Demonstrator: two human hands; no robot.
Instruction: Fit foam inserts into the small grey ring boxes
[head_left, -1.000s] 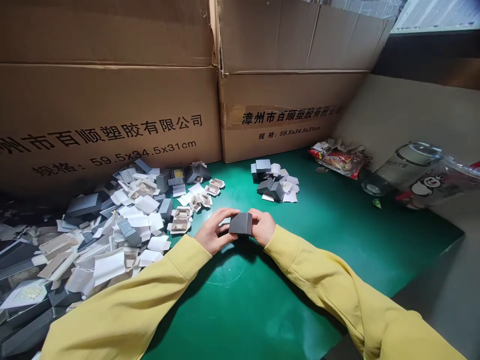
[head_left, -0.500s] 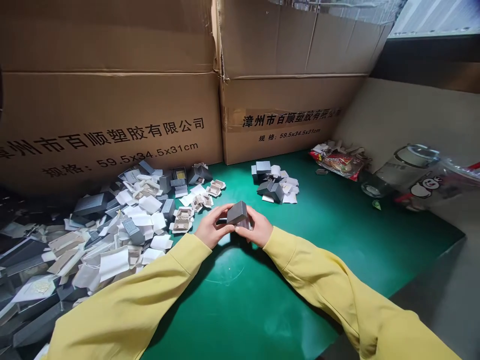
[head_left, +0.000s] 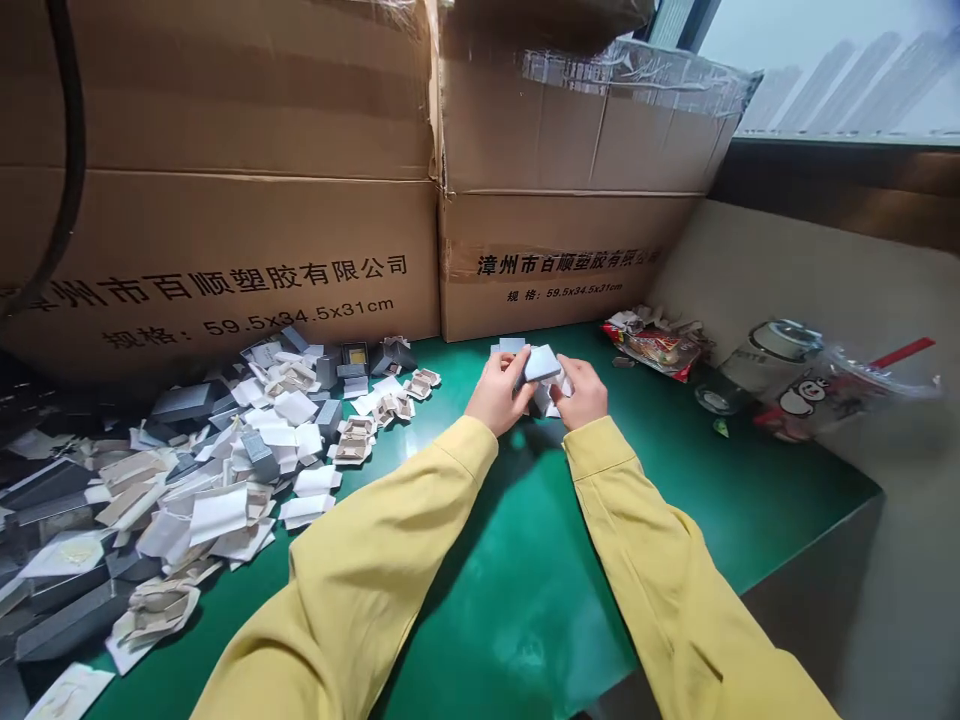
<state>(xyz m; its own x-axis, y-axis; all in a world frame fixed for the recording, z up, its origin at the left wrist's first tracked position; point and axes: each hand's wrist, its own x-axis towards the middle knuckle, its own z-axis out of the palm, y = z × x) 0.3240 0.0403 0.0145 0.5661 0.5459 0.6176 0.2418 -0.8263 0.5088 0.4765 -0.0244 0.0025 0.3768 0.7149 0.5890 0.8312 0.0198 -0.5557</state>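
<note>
My left hand (head_left: 496, 390) and my right hand (head_left: 581, 392) both grip a small grey box (head_left: 541, 363), held tilted just above the little pile of grey boxes and white cards (head_left: 508, 346) near the cartons. The hands cover most of that pile. Both arms wear yellow sleeves and reach forward over the green table mat (head_left: 525, 580).
A big heap of grey boxes, white cards and beige inserts (head_left: 225, 460) fills the left of the mat. Two large brown cartons (head_left: 315, 200) stand along the back. On the right lie snack wrappers (head_left: 656, 345), a glass jar (head_left: 772, 350) and a plastic bag with a drink cup (head_left: 840, 395).
Both hands have carried the grey box away from me, from mid-mat to over the small pile by the cartons. The camera has tilted upward, showing the window.
</note>
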